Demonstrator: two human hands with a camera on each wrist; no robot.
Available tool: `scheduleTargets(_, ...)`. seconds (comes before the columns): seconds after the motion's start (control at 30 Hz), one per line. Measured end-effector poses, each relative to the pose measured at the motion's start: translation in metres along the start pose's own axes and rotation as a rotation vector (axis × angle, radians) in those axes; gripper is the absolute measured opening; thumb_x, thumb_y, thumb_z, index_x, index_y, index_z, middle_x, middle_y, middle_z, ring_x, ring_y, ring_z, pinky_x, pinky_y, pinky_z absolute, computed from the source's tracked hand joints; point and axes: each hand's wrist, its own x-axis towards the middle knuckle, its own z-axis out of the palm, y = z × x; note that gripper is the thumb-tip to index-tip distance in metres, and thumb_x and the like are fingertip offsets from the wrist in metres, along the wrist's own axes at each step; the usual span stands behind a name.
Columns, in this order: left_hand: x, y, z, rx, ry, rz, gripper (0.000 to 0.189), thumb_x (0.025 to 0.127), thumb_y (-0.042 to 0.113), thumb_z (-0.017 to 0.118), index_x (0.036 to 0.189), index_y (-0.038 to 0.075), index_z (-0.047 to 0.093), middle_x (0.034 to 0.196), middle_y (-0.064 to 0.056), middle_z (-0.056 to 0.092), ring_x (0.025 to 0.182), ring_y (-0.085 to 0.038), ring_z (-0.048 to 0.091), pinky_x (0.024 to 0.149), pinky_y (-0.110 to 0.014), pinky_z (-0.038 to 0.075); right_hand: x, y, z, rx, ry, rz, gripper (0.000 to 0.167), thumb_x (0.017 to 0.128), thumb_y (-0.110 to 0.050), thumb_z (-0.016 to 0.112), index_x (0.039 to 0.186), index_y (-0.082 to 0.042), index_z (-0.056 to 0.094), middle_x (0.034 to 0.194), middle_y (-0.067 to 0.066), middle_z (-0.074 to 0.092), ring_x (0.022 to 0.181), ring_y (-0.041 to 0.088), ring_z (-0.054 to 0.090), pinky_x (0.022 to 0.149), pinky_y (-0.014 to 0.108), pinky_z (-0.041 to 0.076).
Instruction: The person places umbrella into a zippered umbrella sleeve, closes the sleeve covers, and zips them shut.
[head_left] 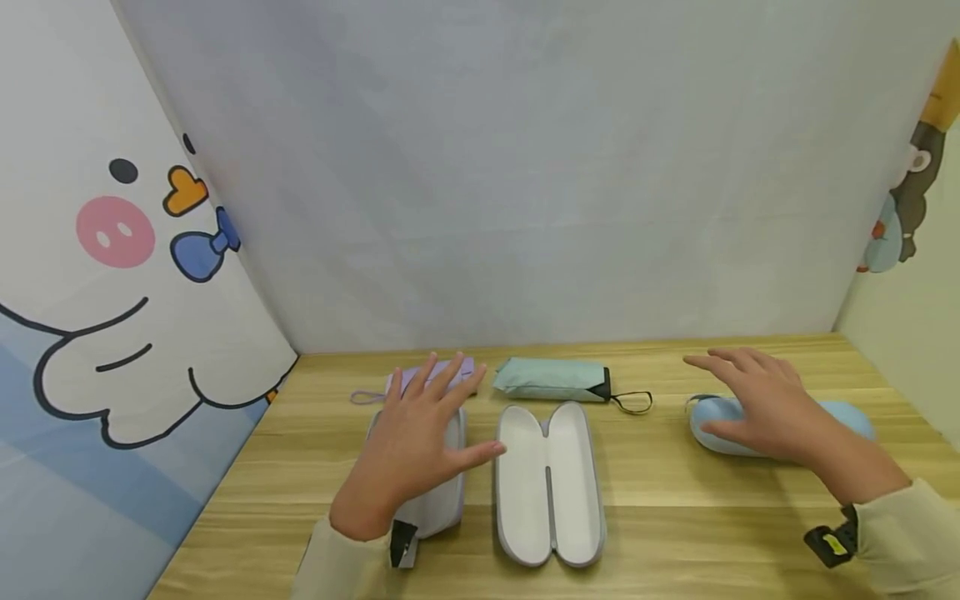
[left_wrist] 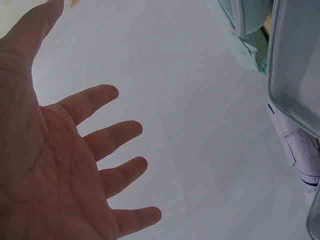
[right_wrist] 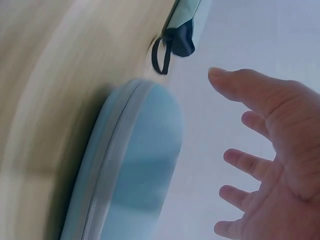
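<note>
Hiding partly, head view: the blue case's (right_wrist: 150, 145) middle, much of the grey case (head_left: 444, 504), some of the purple bundle (left_wrist: 301, 149).
Right hand (head_left: 772, 404): fingers spread, empty, above the blue case near the table's (head_left: 660, 533) right edge.
Left hand (head_left: 411, 442): fingers spread, empty, over the grey case.

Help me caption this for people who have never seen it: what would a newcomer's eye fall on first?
Probably the big cartoon bird at the left of the head view, with its orange beak. Next come the left hand, fingers spread in front of a pale case, and the right hand by a blue case. Between the hands, an open case shows its white lining.
</note>
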Motion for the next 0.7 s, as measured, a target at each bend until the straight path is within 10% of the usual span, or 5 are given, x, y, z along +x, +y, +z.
scheduleTargets(0.7, -0.001, -0.004, 0.003, -0.028, 0.02, -0.012, 0.093, 0.087, 0.077, 0.061, 0.162, 0.027, 0.037, 0.167, -0.005, 0.028, 0.155, -0.036, 0.02, 0.118, -0.07, 0.009, 0.101, -0.058, 0.042, 0.073, -0.125, -0.048, 0.078, 0.093, -0.027, 0.079, 0.159, -0.008, 0.04, 0.156, 0.031, 0.038, 0.14, 0.055, 0.037, 0.109, 0.073, 0.029)
